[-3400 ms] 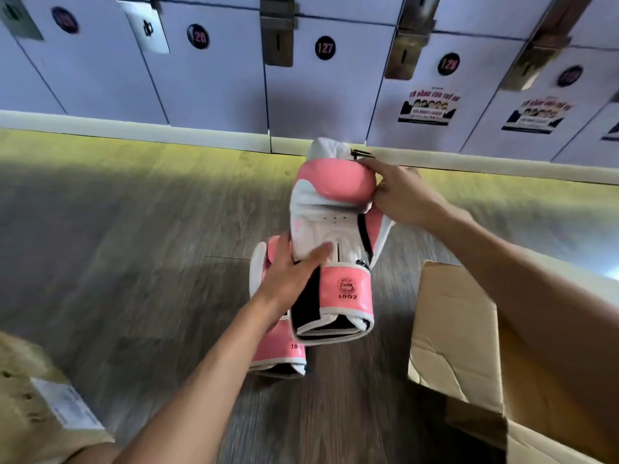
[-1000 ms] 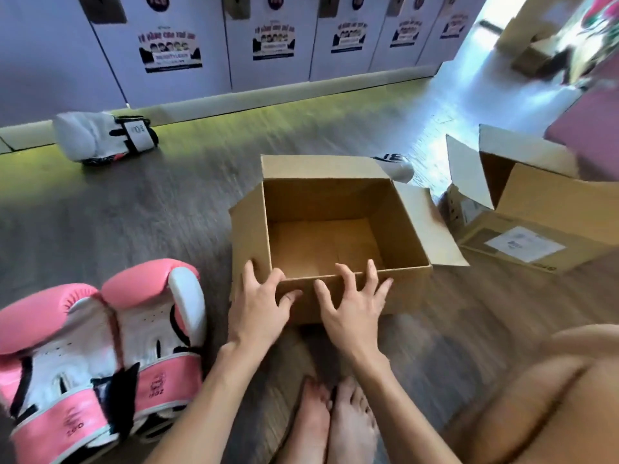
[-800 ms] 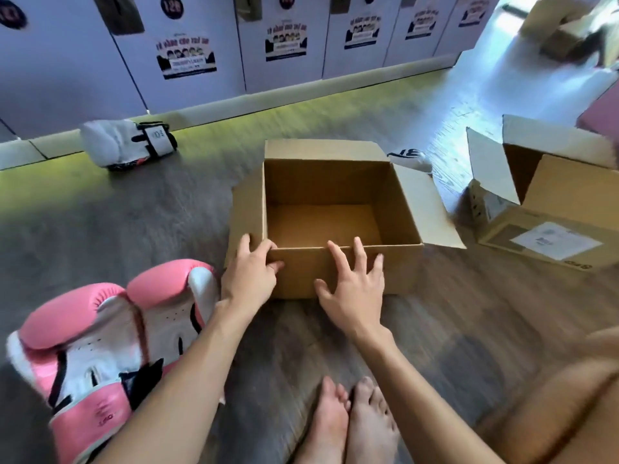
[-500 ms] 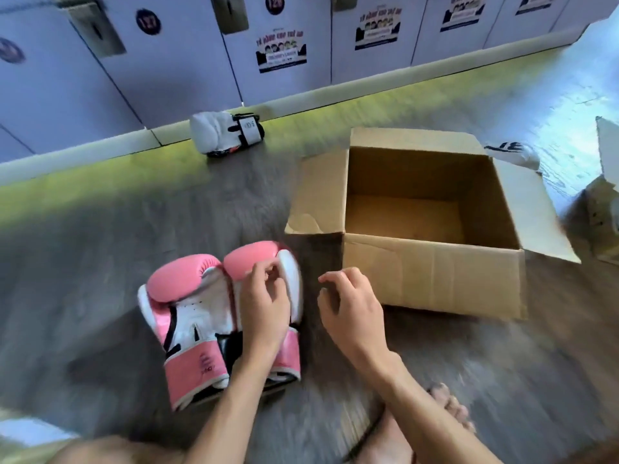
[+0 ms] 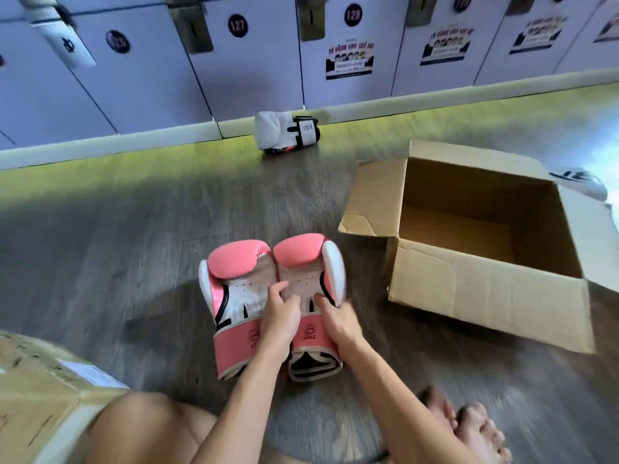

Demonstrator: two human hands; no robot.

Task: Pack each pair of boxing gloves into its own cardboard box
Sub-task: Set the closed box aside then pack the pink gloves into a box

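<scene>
Now, starting at eight o'clock in the view, a closed carton (image 5: 40, 396) sits by the person's knee, out of play. Just below centre the pink gloves (image 5: 241, 296) lie side by side on the floor (image 5: 117, 246), white palm sides up, cuffs toward the person.

A second ago both hands lay on the near wall of the box; since then they have moved over to the pair. The left hand (image 5: 281, 316) has its fingers bent and dug in where the two gloves meet. The right hand (image 5: 338, 321), half a second ago clear of them, now clasps the right-hand glove above the cuff, thumb on the palm side, fingers curled round its outer edge.

At twelve o'clock from the pair a white glove (image 5: 284, 132) lies against the lockers (image 5: 251, 78). At two o'clock stands the open box (image 5: 485, 296), flaps spread, nothing inside, near the pair but not touching. A second white glove (image 5: 582, 182) peeks out behind its far corner.

My reading: the box is set ready and the lift of this pair is just beginning; nothing is packed in it yet.
</scene>
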